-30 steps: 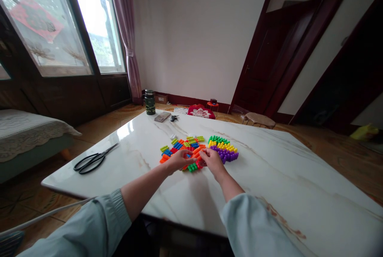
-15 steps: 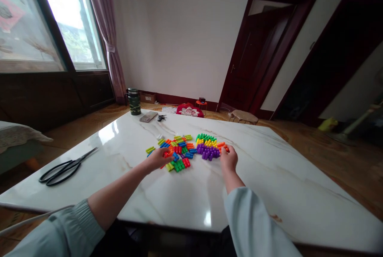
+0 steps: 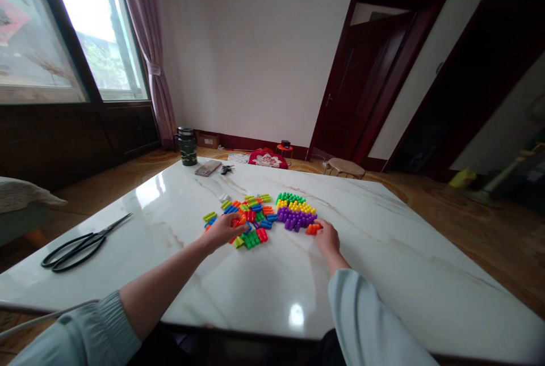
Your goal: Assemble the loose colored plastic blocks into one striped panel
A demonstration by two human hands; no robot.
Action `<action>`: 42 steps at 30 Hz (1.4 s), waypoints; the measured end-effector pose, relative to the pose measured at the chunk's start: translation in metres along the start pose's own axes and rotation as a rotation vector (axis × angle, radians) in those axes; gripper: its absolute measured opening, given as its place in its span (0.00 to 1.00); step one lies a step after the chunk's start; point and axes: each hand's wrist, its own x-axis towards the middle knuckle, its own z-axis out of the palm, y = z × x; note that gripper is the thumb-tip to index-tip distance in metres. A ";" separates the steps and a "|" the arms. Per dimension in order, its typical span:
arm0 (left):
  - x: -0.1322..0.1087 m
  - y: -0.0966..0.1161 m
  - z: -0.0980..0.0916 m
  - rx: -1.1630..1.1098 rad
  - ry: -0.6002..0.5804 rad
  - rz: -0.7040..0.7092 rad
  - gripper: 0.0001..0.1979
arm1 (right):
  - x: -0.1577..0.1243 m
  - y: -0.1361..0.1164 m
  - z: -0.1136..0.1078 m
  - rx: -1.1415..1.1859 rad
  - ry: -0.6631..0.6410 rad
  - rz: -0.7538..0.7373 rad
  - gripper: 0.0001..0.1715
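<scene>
My right hand (image 3: 327, 235) is closed on a small orange plastic peg block (image 3: 314, 230), low over the table at the near right of the sorted rows. Those rows run from green blocks (image 3: 290, 198) at the back, through yellow blocks (image 3: 298, 206), to purple blocks (image 3: 297, 219) in front. On the left, my left hand (image 3: 223, 230) pinches an orange block (image 3: 240, 219) at the edge of a mixed heap. Red blocks (image 3: 261, 235), blue blocks (image 3: 266, 223) and lime blocks (image 3: 210, 216) lie scattered there; my left fingers hide part of the heap.
Black-handled scissors (image 3: 80, 247) lie at the left of the white marble table (image 3: 383, 275). Toward the far left corner are a camouflage flask (image 3: 187, 147), a phone (image 3: 208, 168) and keys (image 3: 227, 169). A round stool (image 3: 344, 167) stands beyond the far edge.
My right hand has moved the orange block from beside the yellow and purple rows to a spot nearer me. My left hand stays at the heap. The view has shifted slightly.
</scene>
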 end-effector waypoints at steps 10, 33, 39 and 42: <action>-0.002 0.005 0.004 0.033 -0.013 -0.014 0.29 | -0.005 -0.013 -0.001 -0.007 -0.015 0.192 0.27; -0.004 0.007 0.002 -0.011 -0.022 -0.022 0.28 | -0.013 -0.038 0.012 -0.053 -0.286 -0.016 0.19; -0.002 0.004 0.004 -0.039 -0.046 -0.012 0.29 | -0.010 -0.037 0.019 -0.026 -0.328 -0.044 0.16; -0.002 0.004 0.004 -0.053 -0.049 -0.010 0.31 | -0.012 -0.041 0.021 0.010 -0.364 -0.073 0.14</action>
